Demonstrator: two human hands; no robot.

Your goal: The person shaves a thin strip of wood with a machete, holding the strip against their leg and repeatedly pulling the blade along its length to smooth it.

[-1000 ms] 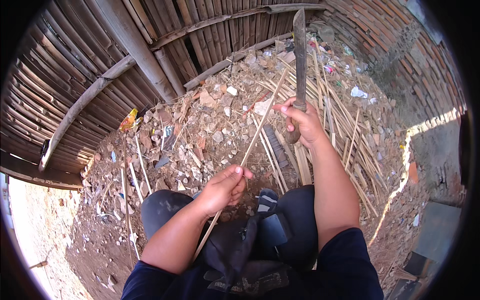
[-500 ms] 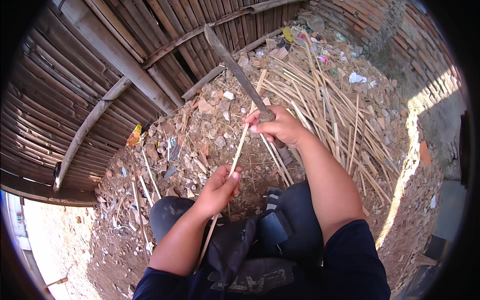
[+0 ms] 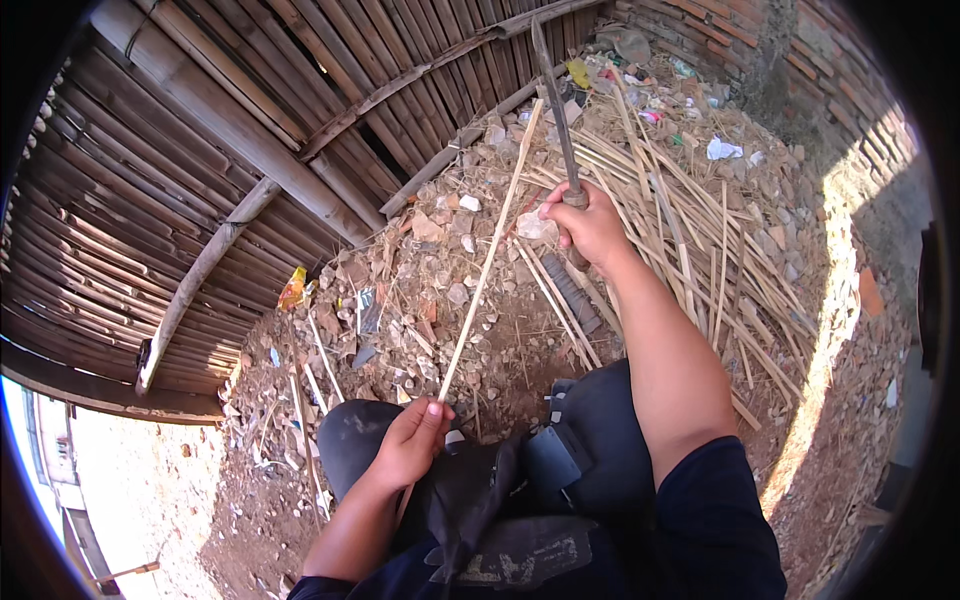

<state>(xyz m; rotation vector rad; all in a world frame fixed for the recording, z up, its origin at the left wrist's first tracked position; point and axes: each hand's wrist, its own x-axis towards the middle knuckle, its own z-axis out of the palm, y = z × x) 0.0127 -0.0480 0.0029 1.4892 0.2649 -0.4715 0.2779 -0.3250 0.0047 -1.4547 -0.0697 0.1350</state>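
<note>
My left hand (image 3: 415, 440) is closed round the lower part of a thin, pale bamboo strip (image 3: 490, 255) that slants up and away to the right. The strip's far end stands free above the rubble. In my right hand (image 3: 592, 232) is the handle of a machete (image 3: 556, 105), its long dark blade pointing up and away. Blade and strip are apart, with the strip to the left. A ridged dark cylindrical piece (image 3: 570, 290) lies on the ground just below my right hand, beside a few thin strips (image 3: 555, 305).
A big heap of split bamboo strips (image 3: 670, 230) lies to the right on stony, littered ground. A bamboo slat wall (image 3: 240, 130) stands at the left and back, a brick wall (image 3: 840, 90) at the right. Loose sticks (image 3: 305, 420) lie by my left knee.
My right hand has moved away from the strip, up and right, and the machete now points more upright. My left hand has dropped lower, still holding the strip.
</note>
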